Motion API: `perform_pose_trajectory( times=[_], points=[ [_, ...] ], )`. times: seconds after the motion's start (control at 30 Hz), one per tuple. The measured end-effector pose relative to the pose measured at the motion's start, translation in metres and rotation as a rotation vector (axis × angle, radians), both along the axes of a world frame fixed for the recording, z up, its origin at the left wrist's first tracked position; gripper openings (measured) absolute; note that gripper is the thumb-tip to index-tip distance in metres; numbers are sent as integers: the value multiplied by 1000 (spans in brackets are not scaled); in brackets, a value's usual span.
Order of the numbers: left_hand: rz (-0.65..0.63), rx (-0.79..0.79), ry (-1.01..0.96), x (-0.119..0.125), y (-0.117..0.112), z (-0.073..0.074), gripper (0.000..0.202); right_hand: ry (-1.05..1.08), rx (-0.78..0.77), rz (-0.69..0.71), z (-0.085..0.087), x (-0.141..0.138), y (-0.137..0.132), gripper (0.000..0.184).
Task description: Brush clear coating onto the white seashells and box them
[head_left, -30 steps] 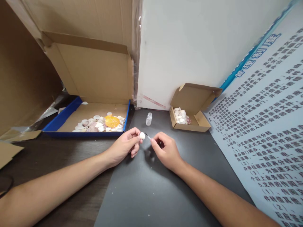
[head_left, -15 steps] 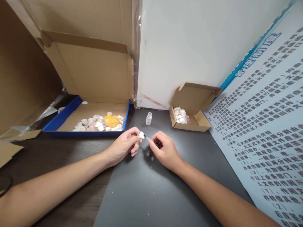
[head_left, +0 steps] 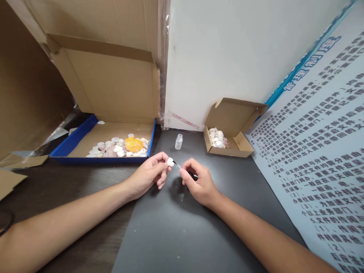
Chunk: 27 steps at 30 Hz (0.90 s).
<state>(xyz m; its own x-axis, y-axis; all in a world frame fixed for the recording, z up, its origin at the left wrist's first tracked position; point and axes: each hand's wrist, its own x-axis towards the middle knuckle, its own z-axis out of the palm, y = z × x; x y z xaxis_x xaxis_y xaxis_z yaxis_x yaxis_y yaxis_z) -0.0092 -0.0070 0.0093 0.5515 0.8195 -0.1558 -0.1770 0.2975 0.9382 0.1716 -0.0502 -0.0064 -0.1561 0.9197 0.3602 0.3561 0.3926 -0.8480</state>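
Observation:
Between the thumb and fingertips of my left hand (head_left: 153,169) is a small white seashell (head_left: 170,162). My right hand (head_left: 198,181) pinches a thin brush (head_left: 177,165) with a clear stem and a dark tip. That tip meets the right side of the shell, though whether it presses on it is too small to tell. A dark cap-like end shows under my right fingers. Beyond both hands, a small clear glass bottle (head_left: 178,142) stands upright without a cap on the grey mat (head_left: 159,231).
At the left, a blue-edged cardboard box (head_left: 102,160) lies open with many shells and an orange one (head_left: 134,144) inside. A smaller open cardboard box (head_left: 229,152) at the right holds white shells. A printed sheet (head_left: 318,151) borders the right side; a white panel (head_left: 216,57) rises behind.
The right hand has shifted very slightly, with more of the dark cap-like end showing. The left hand keeps hold of the shell, and the brush tip stays at its right side.

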Motion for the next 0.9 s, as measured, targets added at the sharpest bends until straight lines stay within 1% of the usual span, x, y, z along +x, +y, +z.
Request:
perform_pose_trajectory(
  times=[0.1,0.2,0.37,0.6,0.77,0.9],
  points=[
    [11,-6,-1,0,-1,1,19,108,-65,54,-2,0,-3,14],
    [16,-7,-3,0,-2,1,20,130,-52,65,-1,-2,-4,16],
    [9,-5,-1,0,-2,-1,21,98,-30,77,2,-3,-6,15],
    [18,-8,-7,-1,-1,0,20,88,-51,88,-2,-2,-5,16],
    [11,3,-12,-1,0,0,19,25,-73,99,0,-1,-5,19],
    [17,0,-14,0,-1,0,19,-24,-95,48,2,-1,-5,22]
  ],
)
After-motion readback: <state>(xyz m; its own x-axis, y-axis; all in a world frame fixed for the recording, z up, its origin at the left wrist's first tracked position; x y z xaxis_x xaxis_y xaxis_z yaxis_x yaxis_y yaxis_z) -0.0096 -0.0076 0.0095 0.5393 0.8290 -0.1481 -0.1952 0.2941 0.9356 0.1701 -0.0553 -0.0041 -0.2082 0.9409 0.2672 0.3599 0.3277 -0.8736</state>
